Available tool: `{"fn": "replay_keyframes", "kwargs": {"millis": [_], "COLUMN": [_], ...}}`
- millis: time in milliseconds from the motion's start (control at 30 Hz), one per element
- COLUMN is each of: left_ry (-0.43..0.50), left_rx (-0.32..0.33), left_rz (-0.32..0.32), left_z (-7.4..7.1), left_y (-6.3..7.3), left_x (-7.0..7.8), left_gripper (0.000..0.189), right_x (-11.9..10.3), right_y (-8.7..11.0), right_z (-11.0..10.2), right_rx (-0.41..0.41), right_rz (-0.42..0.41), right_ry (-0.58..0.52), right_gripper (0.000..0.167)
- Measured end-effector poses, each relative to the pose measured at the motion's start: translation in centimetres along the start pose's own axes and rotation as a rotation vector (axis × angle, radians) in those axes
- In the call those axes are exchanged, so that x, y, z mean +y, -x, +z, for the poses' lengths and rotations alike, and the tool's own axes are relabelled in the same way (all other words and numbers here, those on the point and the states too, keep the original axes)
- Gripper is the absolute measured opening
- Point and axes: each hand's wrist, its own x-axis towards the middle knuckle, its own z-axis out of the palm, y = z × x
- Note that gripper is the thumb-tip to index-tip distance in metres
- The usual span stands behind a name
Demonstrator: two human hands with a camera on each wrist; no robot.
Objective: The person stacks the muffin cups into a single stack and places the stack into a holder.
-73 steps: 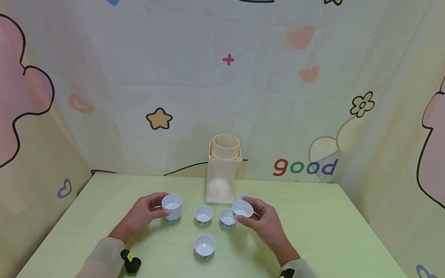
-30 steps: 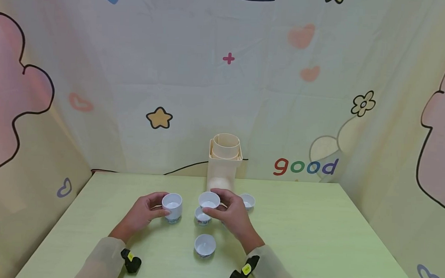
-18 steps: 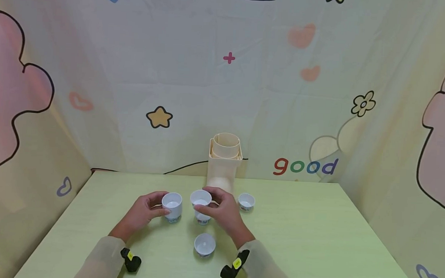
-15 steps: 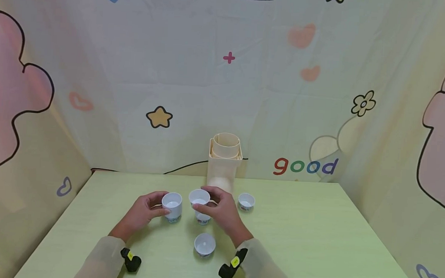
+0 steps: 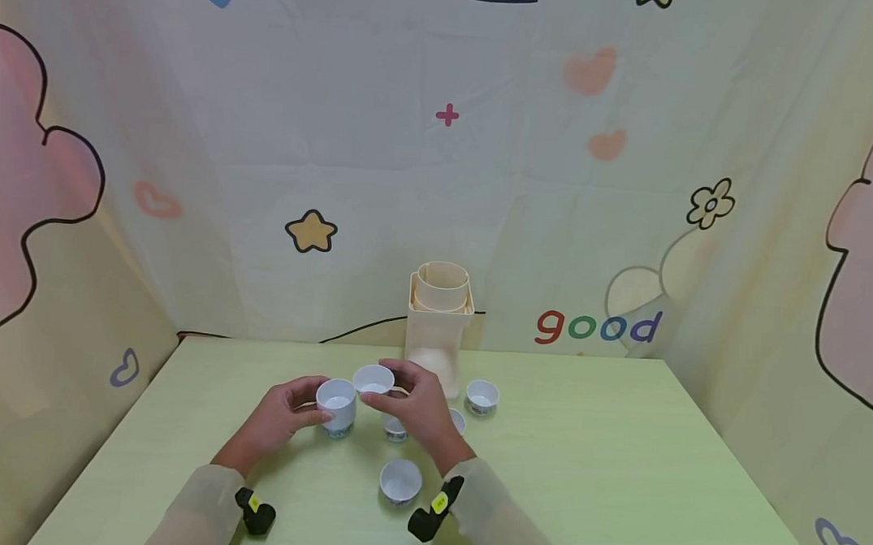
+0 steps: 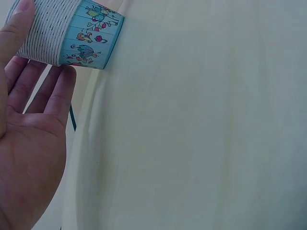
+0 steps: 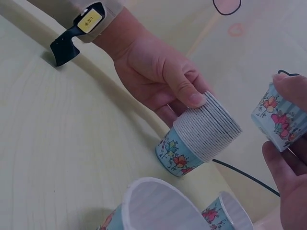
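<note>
My left hand (image 5: 280,416) grips a stack of nested paper cups (image 5: 337,418) at the left of the group. In the right wrist view the stack's many white rims (image 7: 211,127) show above a blue printed bottom cup (image 7: 175,155). Thumb and fingers of my right hand (image 5: 426,410) pinch a paper cup (image 5: 373,381) with a floral print, its mouth up. That cup is raised just right of the stack, its rim slightly higher and close beside it. In the left wrist view the left thumb and fingers lie around the stack (image 6: 50,31).
Separate paper cups stand on the pale green table (image 5: 618,475): one in front (image 5: 400,481), one under my right hand (image 5: 395,428), one partly hidden behind the wrist (image 5: 458,421), one farther right (image 5: 482,396). A cream dispenser-like holder (image 5: 434,329) rises behind, before a printed curtain.
My right hand has carried its cup leftward, from above the right-hand cups, past the middle cup, to beside the stack. The left hand and its stack stay in place.
</note>
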Motion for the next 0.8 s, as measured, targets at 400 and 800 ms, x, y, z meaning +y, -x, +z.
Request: {"fn": "replay_keyframes", "kwargs": {"millis": [400, 800], "left_ry": [0.002, 0.000], "left_rx": [-0.001, 0.002], "left_rz": [-0.019, -0.006], "left_z": [-0.1, -0.1], "left_y": [0.1, 0.0], "left_x": [0.1, -0.1], "left_gripper": [0.060, 0.062], "right_x": [0.4, 0.9], "right_y": [-1.2, -2.3], "right_z": [1.7, 3.4], "right_rx": [0.019, 0.012], "right_rz": [-0.018, -0.015], "right_ry": [-0.043, -0.047], "right_gripper": [0.057, 0.056]}}
